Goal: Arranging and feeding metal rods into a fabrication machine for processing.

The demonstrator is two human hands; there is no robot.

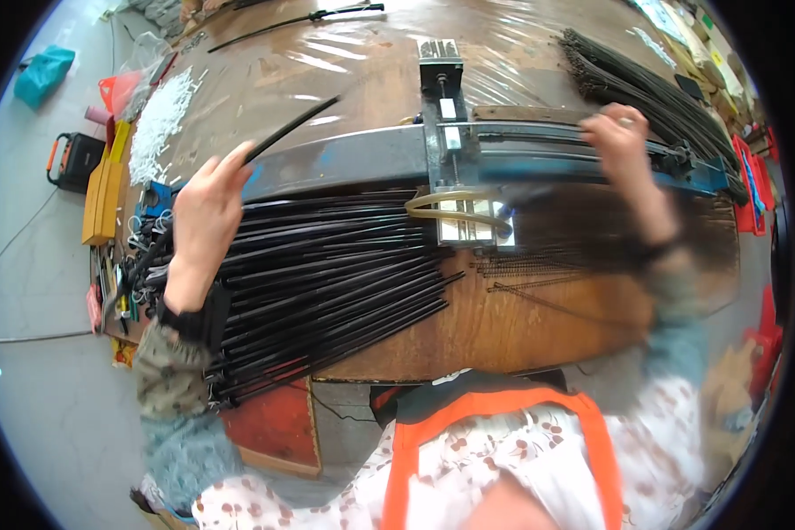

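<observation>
Left hand (205,208) shut around one thin black rod (293,129) — pinched near its low end, up above the big pile. Long way of the rod: slanted, low end in the fingers, free tip up, far and to the right, toward the grey metal bar (344,159) and the small press (450,141) in the middle of the table. Tip close to the bar, but hard to tell if touching. Just under and to the right of that hand, a fat pile of black rods (327,283), side by side, lying mostly left to right, near ends fanned out at the table edge. Right hand (623,137) far off on the right, blurred, resting on the right part of the bar — cannot tell how far open, or if anything is in it. So left hand much nearer to the rod and to the pile; press to the right of the left hand, to the left of the right hand. Brown table (521,327) underneath, another bunch of dark rods (645,88) at the far right.
</observation>
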